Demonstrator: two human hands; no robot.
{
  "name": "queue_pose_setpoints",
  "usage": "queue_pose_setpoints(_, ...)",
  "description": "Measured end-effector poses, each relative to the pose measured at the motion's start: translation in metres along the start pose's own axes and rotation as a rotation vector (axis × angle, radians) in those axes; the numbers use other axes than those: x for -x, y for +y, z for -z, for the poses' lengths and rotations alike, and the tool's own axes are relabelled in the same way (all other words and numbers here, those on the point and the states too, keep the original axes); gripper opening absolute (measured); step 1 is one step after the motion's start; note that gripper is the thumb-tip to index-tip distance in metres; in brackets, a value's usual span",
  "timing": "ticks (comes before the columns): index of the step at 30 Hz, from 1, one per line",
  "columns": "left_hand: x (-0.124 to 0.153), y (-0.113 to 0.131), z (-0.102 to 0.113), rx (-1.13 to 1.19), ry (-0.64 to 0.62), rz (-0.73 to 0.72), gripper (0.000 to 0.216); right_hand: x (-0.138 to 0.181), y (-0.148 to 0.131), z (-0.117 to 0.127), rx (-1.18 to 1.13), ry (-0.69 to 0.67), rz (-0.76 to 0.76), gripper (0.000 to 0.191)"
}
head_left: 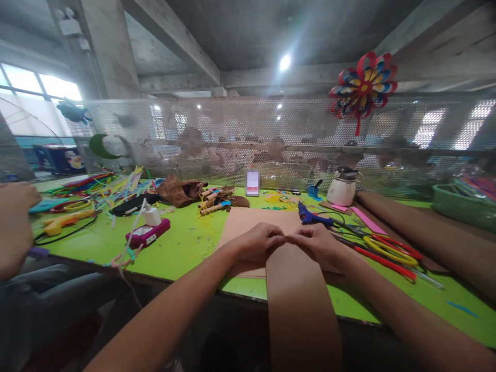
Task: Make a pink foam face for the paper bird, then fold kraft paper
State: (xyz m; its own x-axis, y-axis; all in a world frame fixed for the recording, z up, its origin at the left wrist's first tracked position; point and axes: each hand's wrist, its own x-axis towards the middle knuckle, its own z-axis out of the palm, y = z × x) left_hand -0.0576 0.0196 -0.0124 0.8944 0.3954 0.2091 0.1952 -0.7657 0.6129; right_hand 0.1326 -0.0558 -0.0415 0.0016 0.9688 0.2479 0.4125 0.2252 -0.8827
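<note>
A long strip of brown card hangs from my fingers over the table's front edge. My left hand pinches its upper end on one side. Close beside it, my right hand pinches the same end, the fingertips of both hands nearly meeting. Beneath my hands a larger tan sheet lies flat on the green table. Just beyond my right hand is a blue glue gun. Scissors with yellow and red handles rest to the right of that hand.
At left are a purple power strip, a yellow glue gun and another person's arm. A phone stands at the back. A white jug, a brown roll and a green basket occupy the right.
</note>
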Motion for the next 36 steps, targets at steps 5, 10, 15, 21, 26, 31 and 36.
queue_pose_setpoints(5, 0.0, 0.0, 0.002, -0.038, -0.022, 0.05, 0.035, 0.003, -0.003, 0.006, -0.096, -0.089, -0.079, 0.038)
queue_pose_setpoints(10, 0.003, -0.01, 0.002, 0.06, -0.004, 0.141, 0.028, 0.004, -0.001, 0.013, -0.226, -0.202, -0.098, 0.036)
queue_pose_setpoints(15, 0.001, -0.019, 0.004, 0.009, 0.036, 0.148, 0.031, -0.001, 0.007, 0.017, -0.233, -0.092, -0.093, 0.034)
queue_pose_setpoints(21, 0.001, -0.015, 0.006, -0.06, 0.071, 0.12, 0.035, -0.005, 0.008, 0.02, -0.272, 0.052, -0.056, 0.033)
queue_pose_setpoints(26, 0.004, -0.009, 0.012, -0.035, 0.018, 0.092, 0.025, -0.007, 0.009, 0.025, -0.321, 0.004, -0.05, 0.035)
queue_pose_setpoints(31, 0.004, -0.011, 0.014, 0.297, -0.056, 0.095, 0.023, -0.005, 0.004, 0.032, -0.431, -0.053, -0.036, 0.034)
queue_pose_setpoints(36, 0.012, -0.006, 0.003, 0.819, -0.133, 0.144, 0.026, 0.004, -0.008, 0.032, -0.597, -0.135, -0.051, 0.049)
